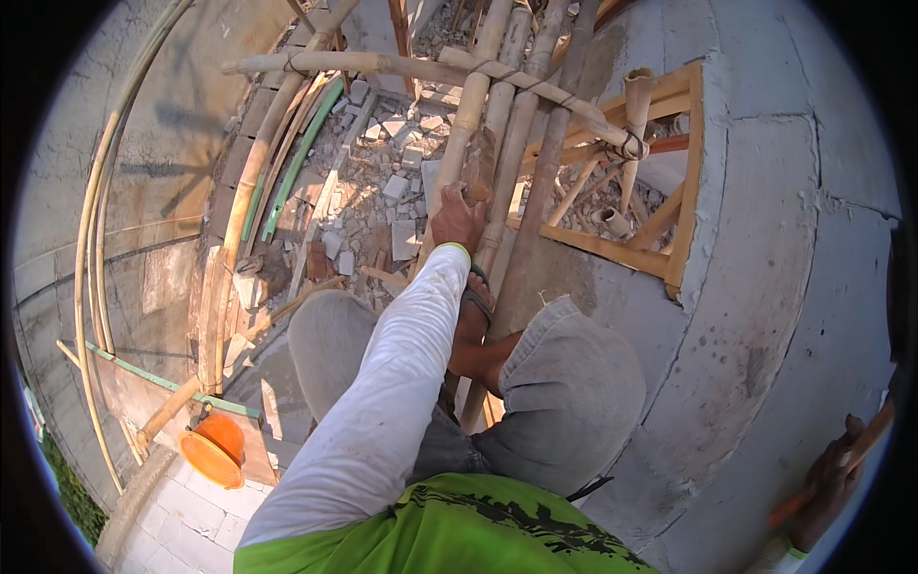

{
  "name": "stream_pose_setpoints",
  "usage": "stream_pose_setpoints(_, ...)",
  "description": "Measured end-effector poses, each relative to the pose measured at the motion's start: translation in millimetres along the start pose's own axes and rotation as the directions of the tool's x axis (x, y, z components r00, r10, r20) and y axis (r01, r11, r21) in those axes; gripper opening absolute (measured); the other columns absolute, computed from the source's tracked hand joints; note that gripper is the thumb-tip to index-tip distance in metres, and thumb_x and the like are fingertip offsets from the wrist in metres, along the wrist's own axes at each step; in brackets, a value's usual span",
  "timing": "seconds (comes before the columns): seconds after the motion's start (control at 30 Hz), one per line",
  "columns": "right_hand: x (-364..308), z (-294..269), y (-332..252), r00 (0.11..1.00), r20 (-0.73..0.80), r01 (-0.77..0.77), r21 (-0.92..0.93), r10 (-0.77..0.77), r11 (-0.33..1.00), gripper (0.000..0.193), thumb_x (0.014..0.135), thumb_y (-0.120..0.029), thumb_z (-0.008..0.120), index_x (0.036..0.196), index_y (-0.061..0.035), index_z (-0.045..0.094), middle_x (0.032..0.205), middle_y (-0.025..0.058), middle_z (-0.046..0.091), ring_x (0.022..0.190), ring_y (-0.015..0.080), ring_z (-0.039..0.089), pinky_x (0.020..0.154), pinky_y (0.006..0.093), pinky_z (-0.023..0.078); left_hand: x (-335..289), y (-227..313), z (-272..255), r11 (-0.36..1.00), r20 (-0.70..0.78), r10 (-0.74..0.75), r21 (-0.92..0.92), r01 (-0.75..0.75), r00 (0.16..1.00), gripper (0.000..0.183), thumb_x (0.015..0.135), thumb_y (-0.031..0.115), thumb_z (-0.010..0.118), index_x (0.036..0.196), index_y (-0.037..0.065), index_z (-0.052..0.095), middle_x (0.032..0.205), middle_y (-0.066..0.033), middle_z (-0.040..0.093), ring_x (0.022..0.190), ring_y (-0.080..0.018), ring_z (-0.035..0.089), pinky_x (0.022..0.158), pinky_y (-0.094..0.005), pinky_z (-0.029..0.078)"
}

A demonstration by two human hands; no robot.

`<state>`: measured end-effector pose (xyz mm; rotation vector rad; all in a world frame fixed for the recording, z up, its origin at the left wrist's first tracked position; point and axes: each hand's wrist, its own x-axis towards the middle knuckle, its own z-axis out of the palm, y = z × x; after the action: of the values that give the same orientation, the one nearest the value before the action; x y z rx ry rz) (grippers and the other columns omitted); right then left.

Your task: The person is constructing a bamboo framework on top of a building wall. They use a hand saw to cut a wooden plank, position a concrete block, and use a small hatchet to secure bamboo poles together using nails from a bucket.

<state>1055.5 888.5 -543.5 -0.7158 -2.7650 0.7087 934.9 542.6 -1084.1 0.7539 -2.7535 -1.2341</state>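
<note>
I read the left hand [457, 216] as clenched on a brick-like block [478, 165] against the bamboo poles [497, 124] at frame centre, right hand [830, 483] gripping an orange-handled tool [865, 450] lower right (head unseen); slip risk: block drops onto rubble [382, 191] below.

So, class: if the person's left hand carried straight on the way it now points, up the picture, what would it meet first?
The left hand already grips a bamboo pole. Straight on, it would probably first meet the lashed bamboo crosspiece, though depth is unclear.
</note>
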Motion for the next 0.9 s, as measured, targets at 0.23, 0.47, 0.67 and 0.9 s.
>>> stream_pose_setpoints(0.23,-0.2,-0.9,1.8,0.999,-0.028,0.039,-0.057,-0.04,0.998,0.064,0.089,-0.05,0.064,0.131,-0.0033,0.049,0.072,-0.008,0.041,0.059,-0.0006,0.038,0.051,0.0174,0.027,41.2,-25.8,5.9,0.625,0.071,-0.29,-0.741,0.245,0.954,0.043,0.091,0.042,0.063,0.107,0.002,0.058,0.083,-0.0152,0.067,0.056,-0.0181,0.058,0.048,-0.035,0.045)
stream_pose_setpoints(0.47,2.6,1.6,4.3,0.997,0.016,0.075,-0.018,-0.074,0.997,0.061,0.09,-0.045,0.062,0.129,-0.0009,0.049,0.072,-0.0076,0.04,0.058,-0.0003,0.036,0.051,0.0179,0.025,66.5,-66.5,17.5,0.787,0.527,-0.119,-0.466,0.403,0.842,0.062,0.085,0.046,0.071,0.112,-0.008,0.058,0.094,-0.0178,0.069,0.077,-0.0251,0.068,0.072,-0.0354,0.052)
stream_pose_setpoints(0.67,7.6,10.0,6.2,0.995,0.031,0.092,0.009,-0.092,0.996,0.061,0.09,-0.046,0.063,0.129,-0.001,0.049,0.073,-0.0078,0.04,0.06,0.0003,0.037,0.052,0.018,0.025,80.0,-90.0,28.2,0.949,0.232,-0.21,-0.183,0.255,0.95,0.072,0.082,0.053,0.069,0.119,-0.007,0.055,0.105,-0.0303,0.066,0.098,-0.0432,0.065,0.089,-0.0462,0.049)
stream_pose_setpoints(0.9,3.5,16.8,16.4,0.993,-0.038,0.111,0.037,-0.11,0.993,0.062,0.092,-0.045,0.062,0.132,-0.0004,0.048,0.071,-0.0076,0.039,0.058,-0.0003,0.036,0.051,0.0179,0.025,84.4,-81.6,8.1,0.939,0.064,-0.248,-0.23,0.257,0.967,0.037,0.093,0.026,0.059,0.115,-0.003,0.053,0.095,-0.0232,0.068,0.08,-0.0328,0.068,0.073,-0.0417,0.053)
